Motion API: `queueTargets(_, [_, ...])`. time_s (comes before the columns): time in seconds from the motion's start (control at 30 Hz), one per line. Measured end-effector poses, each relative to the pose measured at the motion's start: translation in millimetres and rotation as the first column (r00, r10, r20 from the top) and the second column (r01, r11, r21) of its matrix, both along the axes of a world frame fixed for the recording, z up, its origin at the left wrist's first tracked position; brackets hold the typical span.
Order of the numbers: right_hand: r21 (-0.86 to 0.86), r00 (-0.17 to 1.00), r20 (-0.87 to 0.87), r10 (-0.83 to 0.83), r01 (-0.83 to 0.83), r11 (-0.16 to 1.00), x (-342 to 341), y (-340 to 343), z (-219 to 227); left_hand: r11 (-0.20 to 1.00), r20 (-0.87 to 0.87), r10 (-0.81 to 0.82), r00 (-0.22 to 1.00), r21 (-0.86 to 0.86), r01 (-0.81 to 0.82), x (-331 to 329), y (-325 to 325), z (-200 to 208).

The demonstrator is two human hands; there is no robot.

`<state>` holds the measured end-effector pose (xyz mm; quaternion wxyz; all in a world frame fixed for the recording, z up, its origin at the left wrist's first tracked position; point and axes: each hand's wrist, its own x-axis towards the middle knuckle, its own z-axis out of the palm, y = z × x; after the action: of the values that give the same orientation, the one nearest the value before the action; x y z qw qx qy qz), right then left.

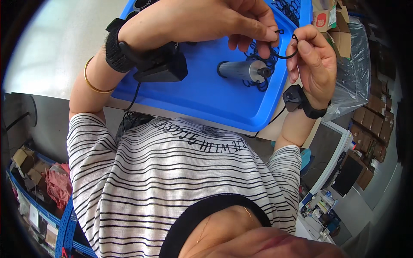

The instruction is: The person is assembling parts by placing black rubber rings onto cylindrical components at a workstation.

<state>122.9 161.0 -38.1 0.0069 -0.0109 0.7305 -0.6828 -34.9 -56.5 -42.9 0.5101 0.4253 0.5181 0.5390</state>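
Between my two hands is a thin black retaining ring [287, 56], an open C with a small eyelet at each end. My left hand [245, 20] pinches one side of it between thumb and fingers. Thumb and forefinger of my right hand [317, 60] close on the other side, near an eyelet. Below the hands, a silvery metal cylinder [241, 70] with a black end fitting lies in the blue tray [202, 96]. More black rings [260, 84] lie loosely around and behind the cylinder, partly hidden by it and my left hand.
Another heap of black rings [289, 10] lies at the back right. Beyond it are an open cardboard box [340, 32] and a clear plastic bag [350, 73]. Black cameras on my left wrist [165, 69] and right wrist [294, 98] trail cables over the tray's near edge.
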Motion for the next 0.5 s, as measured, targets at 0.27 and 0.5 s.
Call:
queueTargets(0.27, [0.114, 0.977, -0.155, -0.145, 0.164, 0.980, 5.6, -8.0, 2.4, 0.995, 0.128, -0.001, 0.992, 0.103, -0.012, -0.5, 1.0, -11.5])
queueTargets(0.5, [0.174, 0.904, -0.427, -0.032, 0.117, 0.978, 9.8, -13.2, 3.9, 0.906, -0.139, 0.052, 0.989, 0.424, 0.012, 3.7, 1.4, -7.8])
